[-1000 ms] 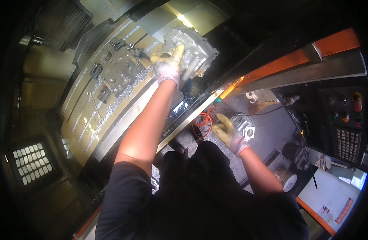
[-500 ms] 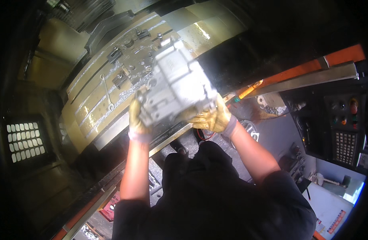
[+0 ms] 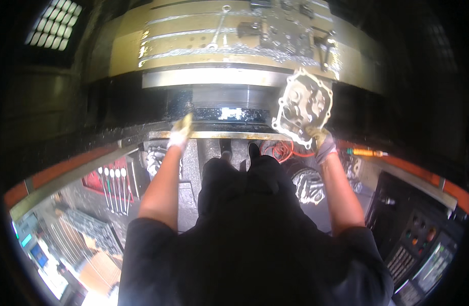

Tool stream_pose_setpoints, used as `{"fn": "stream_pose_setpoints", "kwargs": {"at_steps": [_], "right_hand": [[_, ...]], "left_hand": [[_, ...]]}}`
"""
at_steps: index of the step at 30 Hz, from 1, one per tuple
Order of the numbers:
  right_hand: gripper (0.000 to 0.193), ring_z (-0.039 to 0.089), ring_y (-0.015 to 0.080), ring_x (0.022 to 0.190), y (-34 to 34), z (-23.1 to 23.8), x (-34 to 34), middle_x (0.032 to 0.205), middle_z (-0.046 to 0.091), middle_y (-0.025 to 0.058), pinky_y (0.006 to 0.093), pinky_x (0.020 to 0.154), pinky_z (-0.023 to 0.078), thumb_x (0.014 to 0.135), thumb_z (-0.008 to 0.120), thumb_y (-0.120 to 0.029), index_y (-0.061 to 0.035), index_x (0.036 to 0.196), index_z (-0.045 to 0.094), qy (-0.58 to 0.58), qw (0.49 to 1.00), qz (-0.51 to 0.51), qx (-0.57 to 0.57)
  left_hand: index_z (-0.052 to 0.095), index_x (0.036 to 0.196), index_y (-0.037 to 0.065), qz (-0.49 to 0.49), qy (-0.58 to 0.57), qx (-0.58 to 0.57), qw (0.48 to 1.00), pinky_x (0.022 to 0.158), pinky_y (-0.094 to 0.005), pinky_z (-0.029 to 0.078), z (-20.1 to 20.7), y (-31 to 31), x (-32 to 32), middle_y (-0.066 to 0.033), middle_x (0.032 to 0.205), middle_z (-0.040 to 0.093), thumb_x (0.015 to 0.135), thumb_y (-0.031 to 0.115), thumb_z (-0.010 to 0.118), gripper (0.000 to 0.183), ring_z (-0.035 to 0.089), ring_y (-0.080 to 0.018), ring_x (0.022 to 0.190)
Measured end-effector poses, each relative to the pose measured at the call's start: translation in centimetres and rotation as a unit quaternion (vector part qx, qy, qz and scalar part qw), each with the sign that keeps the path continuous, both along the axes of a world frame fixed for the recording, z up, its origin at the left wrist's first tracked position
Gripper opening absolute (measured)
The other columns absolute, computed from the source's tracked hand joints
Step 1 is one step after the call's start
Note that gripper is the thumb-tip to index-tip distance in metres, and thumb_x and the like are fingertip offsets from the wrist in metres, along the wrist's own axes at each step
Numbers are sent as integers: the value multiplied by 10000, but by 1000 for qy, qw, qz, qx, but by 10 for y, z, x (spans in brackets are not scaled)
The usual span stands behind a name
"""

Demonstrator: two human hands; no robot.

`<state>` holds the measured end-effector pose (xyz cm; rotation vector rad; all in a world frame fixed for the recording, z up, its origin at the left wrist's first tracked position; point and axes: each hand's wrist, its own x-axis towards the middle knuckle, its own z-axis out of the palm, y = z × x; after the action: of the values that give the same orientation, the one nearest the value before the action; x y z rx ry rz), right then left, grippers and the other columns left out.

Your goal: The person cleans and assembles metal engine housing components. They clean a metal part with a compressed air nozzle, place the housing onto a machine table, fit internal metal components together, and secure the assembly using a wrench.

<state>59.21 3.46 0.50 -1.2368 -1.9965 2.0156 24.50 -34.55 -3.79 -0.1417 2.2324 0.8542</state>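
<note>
A grey cast-metal housing (image 3: 304, 108) is tilted up at the front of the machine, its hollow inside and bolt-holed rim showing. My right hand (image 3: 322, 140), in a yellowish glove, grips it by its lower right edge. Away from the housing, my gloved left hand (image 3: 181, 128) is over the machine's front ledge, with motion blur smearing its fingers. Behind the housing lies the slotted machine table (image 3: 178, 45), wet and strewn with chips. A fixture plate (image 3: 288, 35) with clamps is mounted on it, and a wrench (image 3: 220, 28) rests to the left.
A metal sill (image 3: 219, 135) runs across the machine opening in front of me. On the right rail lies an orange-yellow air gun or similar tool (image 3: 367, 152). More castings (image 3: 310, 186) and a red hose (image 3: 277, 150) are on the floor; a control panel (image 3: 415, 234) stands right.
The housing has gone from both hands to my right hand alone and turned to show its hollow side. My left hand has come off it. The view has swung round.
</note>
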Motion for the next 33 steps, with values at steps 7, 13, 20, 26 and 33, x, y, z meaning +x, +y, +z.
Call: {"fn": "stream_pose_setpoints", "kwargs": {"at_steps": [7,13,20,26,33], "right_hand": [[250,708,218,1009,15,-172,22,1104,738,156,337,894,568,912,670,-1,58,1154,699,77,952,186,232],[315,635,176,874,-38,-165,-62,1022,700,60,353,752,504,944,677,-88,-7,1246,635,-54,979,-33,-196],[242,632,170,832,-58,-258,-78,990,674,39,317,700,532,931,713,-182,-83,1152,701,-60,984,59,-158],[322,653,206,934,13,-355,-95,1019,702,69,348,788,526,976,668,-341,-70,1135,735,-101,954,281,-11],[340,621,162,771,-82,-171,-118,1044,688,5,327,676,511,970,707,-339,-143,1246,671,-159,976,20,-148]], "left_hand": [[704,846,53,372,-25,-219,902,524,-365,465,-13,-375,205,-90,705,668,1020,291,506,355,618,-170,593],[713,900,39,407,-64,-243,878,530,-376,475,78,-345,372,-117,676,664,986,299,509,341,606,-213,563],[706,887,29,498,-61,-228,834,550,-377,491,96,-348,473,-98,681,668,1000,324,508,373,618,-200,564],[725,907,33,430,-93,-143,887,539,-351,484,64,-356,439,-77,682,674,1009,417,573,425,607,-180,539],[702,1075,-27,295,-115,-134,939,717,-379,553,22,-365,319,-111,881,735,948,579,654,621,670,-219,715]]}}
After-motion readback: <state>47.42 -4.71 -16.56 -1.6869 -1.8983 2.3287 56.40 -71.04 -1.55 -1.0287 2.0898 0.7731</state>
